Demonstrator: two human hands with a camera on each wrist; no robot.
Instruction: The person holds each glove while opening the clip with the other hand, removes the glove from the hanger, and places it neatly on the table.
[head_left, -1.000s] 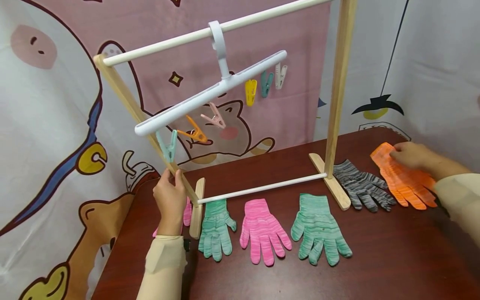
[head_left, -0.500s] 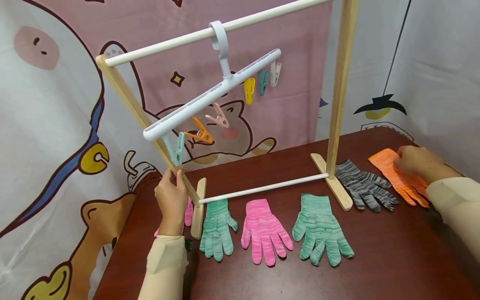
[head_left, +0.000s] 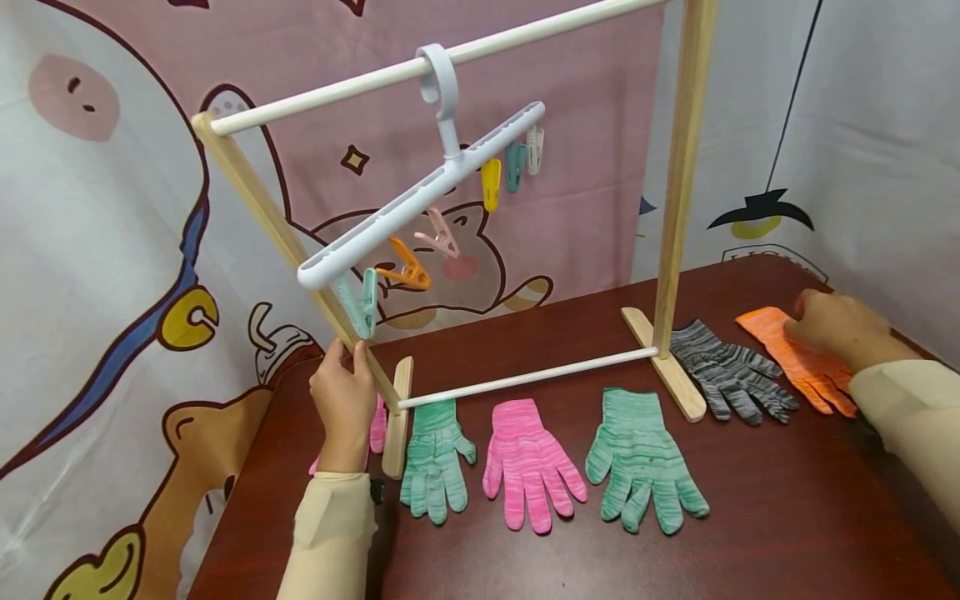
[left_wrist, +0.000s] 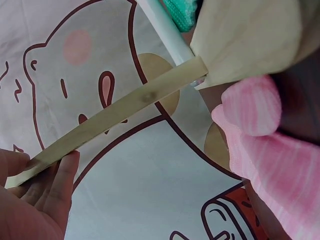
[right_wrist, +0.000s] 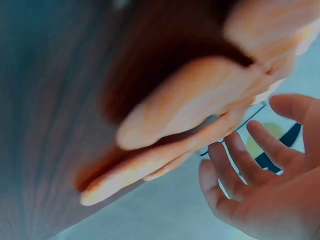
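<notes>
At the left of the head view, my left hand (head_left: 341, 404) grips the wooden post (head_left: 262, 212) of a drying rack low down. In the left wrist view its thumb and fingers lie on either side of that post (left_wrist: 102, 120). My right hand (head_left: 840, 329) is over the orange glove (head_left: 772, 329) at the table's far right. In the right wrist view this hand (right_wrist: 265, 190) has parted, slightly bent fingers beside the orange glove (right_wrist: 185, 100); contact is hard to tell. A white hanger (head_left: 405, 204) tilts from the rack's top bar, bearing several clothespins (head_left: 491, 185).
A grey-black glove (head_left: 727, 371) lies beside the rack's right foot (head_left: 667, 375). Along the front lie a green glove (head_left: 648, 458), a pink glove (head_left: 525, 458) and another green glove (head_left: 435, 467). Another pink glove (left_wrist: 280, 155) is partly hidden behind my left arm.
The hanger has turned: its near end swung right, its far end left, clothespins with it. My right hand and the orange glove shifted slightly. My left hand stays on the post.
</notes>
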